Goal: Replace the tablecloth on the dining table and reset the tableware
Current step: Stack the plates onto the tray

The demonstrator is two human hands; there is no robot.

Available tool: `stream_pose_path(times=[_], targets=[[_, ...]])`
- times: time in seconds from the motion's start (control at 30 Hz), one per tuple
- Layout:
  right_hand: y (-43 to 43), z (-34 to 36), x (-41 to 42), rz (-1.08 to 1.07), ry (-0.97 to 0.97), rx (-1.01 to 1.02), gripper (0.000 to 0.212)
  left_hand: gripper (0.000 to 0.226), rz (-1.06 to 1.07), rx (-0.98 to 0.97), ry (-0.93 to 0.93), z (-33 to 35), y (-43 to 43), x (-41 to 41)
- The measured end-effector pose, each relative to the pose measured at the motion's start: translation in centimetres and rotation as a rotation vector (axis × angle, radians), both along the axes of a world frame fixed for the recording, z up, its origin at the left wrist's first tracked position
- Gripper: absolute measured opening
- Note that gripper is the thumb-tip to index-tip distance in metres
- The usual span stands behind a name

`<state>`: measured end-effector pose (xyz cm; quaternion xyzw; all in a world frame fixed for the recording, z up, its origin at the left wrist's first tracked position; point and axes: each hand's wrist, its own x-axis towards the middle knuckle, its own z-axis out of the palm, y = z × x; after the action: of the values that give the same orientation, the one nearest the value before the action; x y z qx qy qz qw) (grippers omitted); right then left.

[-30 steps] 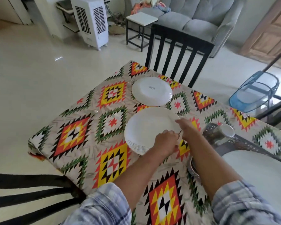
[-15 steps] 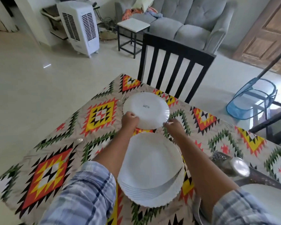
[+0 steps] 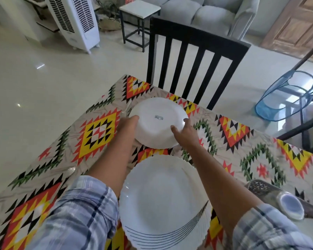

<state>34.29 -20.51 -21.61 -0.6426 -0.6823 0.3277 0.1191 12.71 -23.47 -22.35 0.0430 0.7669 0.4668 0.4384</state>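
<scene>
Stamp on the upturned plate illegibly small; near plate stack partly beyond the bottom edge.

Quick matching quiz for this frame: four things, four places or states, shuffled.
1 upside-down white plate
2 stack of white scalloped plates
3 black slatted chair
4 white air cooler

A on the floor, far left
B at the patterned tablecloth's far edge
C between the left hand and right hand
D nearest the camera, right way up

Pairs: 1-C, 2-D, 3-B, 4-A

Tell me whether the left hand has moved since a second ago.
Yes. The left hand went from the plate stack's near side forward to the upturned plate's left rim, toward the black chair.
</scene>
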Motion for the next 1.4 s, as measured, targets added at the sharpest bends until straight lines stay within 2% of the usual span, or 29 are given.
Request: stream_pose_path(times=[0.07,0.13,0.27,0.3,0.37,0.47,0.5,0.57,0.67,0.7,0.83,0.9,0.97,1.0,1.03,1.1,1.13,1.2,1.3,1.4], targets=[[0.0,0.3,0.1,0.009,0.004,0.002,0.072,0.066,0.007,0.025,-0.061,0.3,0.0,-0.1],[-0.2,1.0,0.4,-0.002,0.037,-0.025,0.067,0.063,-0.004,0.061,-0.030,1.9,-0.5,0.5],[-0.4,3.6,0.9,-0.074,0.234,-0.202,0.060,0.046,-0.055,0.339,0.048,7.8,-1.6,4.6],[-0.4,4.6,0.9,-0.106,0.313,-0.238,0.058,0.038,-0.073,0.417,0.069,9.3,-1.9,6.0],[-0.5,7.2,1.3,-0.175,0.550,-0.328,0.057,0.024,-0.145,0.511,0.234,12.4,-3.2,9.3],[-1.8,12.0,3.5,-0.285,1.081,-0.545,0.075,0.011,-0.335,0.639,0.539,14.5,-6.8,13.8],[-2.3,13.3,4.6,-0.310,1.205,-0.582,0.080,0.009,-0.424,0.693,0.632,14.2,-8.2,15.0],[-3.7,14.6,7.3,-0.375,1.291,-0.570,0.074,0.004,-0.566,0.769,0.801,12.5,-11.1,16.6],[-7.1,14.2,10.5,-0.457,1.260,-0.521,0.037,0.018,-0.648,0.797,0.896,9.9,-15.9,18.2],[-8.0,13.2,11.0,-0.511,1.243,-0.552,0.032,0.020,-0.672,0.792,0.920,9.2,-17.3,18.5],[-13.0,9.2,12.1,-0.753,1.159,-0.612,0.040,0.021,-0.841,0.644,1.109,6.5,-22.0,17.9],[-15.4,7.7,12.2,-0.779,1.136,-0.596,0.044,0.046,-0.892,0.495,1.136,5.2,-24.6,17.2],[-17.1,6.7,12.0,-0.782,1.110,-0.578,0.043,0.058,-0.767,0.379,1.112,4.0,-26.7,16.4],[-17.9,6.3,11.8,-0.775,1.084,-0.570,0.042,0.057,-0.648,0.286,1.105,3.8,-27.4,15.9],[-18.6,6.0,11.6,-0.762,1.061,-0.560,0.041,0.052,-0.516,0.158,1.063,3.4,-28.0,15.4],[-19.6,5.5,11.4,-0.735,1.000,-0.537,0.040,0.052,-0.283,-0.104,0.802,3.4,-28.2,14.5],[-20.1,5.3,11.3,-0.726,0.961,-0.520,0.040,0.054,-0.194,-0.174,0.610,3.3,-28.2,14.0],[-21.0,5.1,11.3,-0.718,0.838,-0.458,0.037,0.052,-0.088,-0.181,0.308,3.3,-28.1,13.1],[-22.2,4.3,11.1,-0.637,0.494,-0.306,0.037,0.049,-0.066,-0.161,0.184,3.2,-28.0,12.4],[-22.5,3.7,10.4,-0.529,0.173,-0.183,0.036,0.053,-0.080,-0.132,0.215,3.9,-27.6,13.0]])
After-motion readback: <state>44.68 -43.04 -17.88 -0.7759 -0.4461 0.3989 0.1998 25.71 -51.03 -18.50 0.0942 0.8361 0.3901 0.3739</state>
